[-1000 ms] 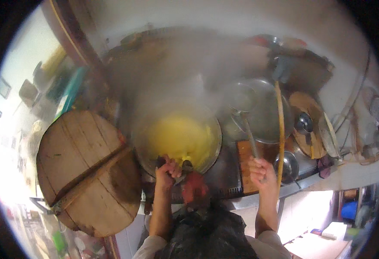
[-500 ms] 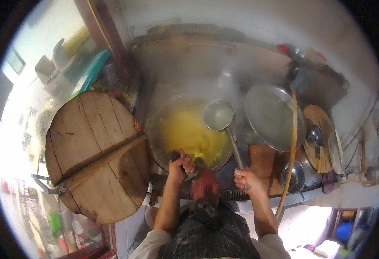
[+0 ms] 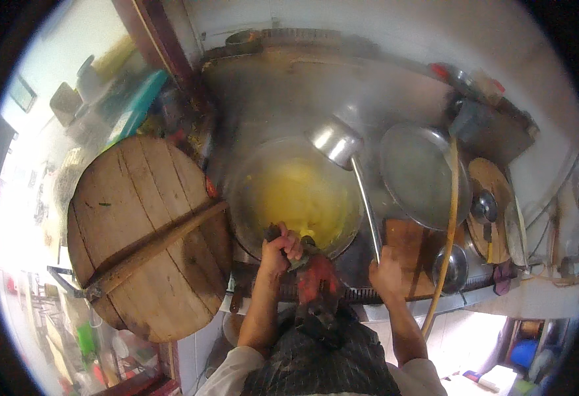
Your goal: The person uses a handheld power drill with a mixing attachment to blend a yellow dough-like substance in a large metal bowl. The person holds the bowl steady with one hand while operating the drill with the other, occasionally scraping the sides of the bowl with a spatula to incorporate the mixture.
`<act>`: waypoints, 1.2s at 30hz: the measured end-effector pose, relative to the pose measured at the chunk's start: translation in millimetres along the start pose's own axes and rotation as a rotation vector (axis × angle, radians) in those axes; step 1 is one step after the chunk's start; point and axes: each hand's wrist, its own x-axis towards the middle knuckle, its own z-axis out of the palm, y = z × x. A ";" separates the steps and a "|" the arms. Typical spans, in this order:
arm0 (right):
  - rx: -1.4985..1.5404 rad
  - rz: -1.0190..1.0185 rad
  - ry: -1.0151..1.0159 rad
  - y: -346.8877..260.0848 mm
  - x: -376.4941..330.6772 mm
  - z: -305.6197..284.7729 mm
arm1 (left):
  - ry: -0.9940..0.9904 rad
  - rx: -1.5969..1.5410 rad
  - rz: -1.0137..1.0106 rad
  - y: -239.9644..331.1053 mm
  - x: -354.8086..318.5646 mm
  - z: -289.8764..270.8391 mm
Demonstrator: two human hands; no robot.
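My right hand point(image 3: 387, 274) is closed around the long handle of a metal ladle point(image 3: 337, 141). The ladle's deep bowl hangs over the right far side of a large round pan point(image 3: 240, 228), tipped so its shiny outside faces me. Thick yellow mush point(image 3: 292, 198) lies in the pan, blurred by steam. At the pan's near rim my left hand point(image 3: 281, 252) is wrapped round a dark handle-like piece, its end poking out above the fist; the rest is hidden. Just right of that hand sits a worn red cloth-like thing point(image 3: 317, 280).
A large round wooden lid point(image 3: 151, 198) with a crossbar stands left of the pan. To the right are a wide metal basin point(image 3: 418, 175) of cloudy liquid, a yellowish hose point(image 3: 450, 218), a brown board point(image 3: 405, 251), a small metal bowl point(image 3: 457, 269) and another ladle point(image 3: 484, 208).
The right-hand ladle has turned over from mouth up, with liquid showing, to tipped with its outside toward me, and risen slightly away. My left hand stays almost in place.
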 end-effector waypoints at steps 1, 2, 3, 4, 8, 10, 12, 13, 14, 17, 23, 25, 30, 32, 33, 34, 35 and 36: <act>-0.033 -0.008 0.028 1.0 -1.2 -3.7 | 0.007 0.002 -0.006 0.4 0.5 1.3; -0.064 -0.016 0.054 2.8 -1.9 -5.1 | 0.003 0.029 0.011 1.7 0.3 2.5; -0.014 -0.063 0.099 9.4 -0.9 -6.6 | -0.007 0.052 0.023 0.8 0.8 6.0; 0.037 -0.111 0.143 18.4 1.2 -5.5 | -0.015 0.076 0.035 0.9 0.6 9.4; 0.707 0.124 -0.049 48.2 10.3 -17.5 | -0.011 0.062 -0.008 -1.5 -0.9 5.3; 1.037 0.296 -0.059 59.3 18.2 -29.5 | -0.013 0.043 -0.013 -2.9 0.1 -1.6; 1.316 0.346 -0.129 82.8 26.5 -38.5 | -0.005 0.052 -0.023 -7.5 2.8 0.7; 1.340 0.361 -0.131 101.8 31.3 -41.9 | 0.003 0.071 -0.029 -7.3 1.7 6.9; 1.361 0.374 -0.133 122.5 36.3 -45.6 | 0.012 0.087 -0.034 -8.8 2.0 10.7; 1.290 0.392 -0.165 170.9 49.7 -53.4 | -0.048 0.037 -0.024 -10.5 8.4 0.1; -0.230 -0.113 0.252 131.1 28.2 -77.2 | 0.082 0.159 -0.046 2.8 7.2 37.1; 0.067 -0.212 -0.155 61.7 8.7 -93.1 | 0.039 0.159 0.009 5.2 7.4 41.2; 0.634 -0.307 -0.832 -10.6 -28.1 -10.8 | 0.132 0.043 0.032 24.2 6.6 66.5; 0.894 -0.214 -0.772 -5.2 -29.0 24.1 | 0.201 0.103 0.086 35.6 4.1 77.8; 0.784 -0.226 -0.765 -7.9 -26.9 29.3 | 0.180 0.111 0.087 38.3 6.9 73.6; 0.674 -0.237 -0.755 -9.6 -25.3 35.0 | 0.158 0.119 0.085 39.9 10.6 67.3; 0.705 -0.220 -0.813 -8.3 -23.3 43.6 | 0.136 0.127 0.082 40.9 14.8 60.7; 0.728 -0.194 -0.856 -1.5 -19.9 51.4 | 0.146 0.166 0.053 36.9 22.7 57.1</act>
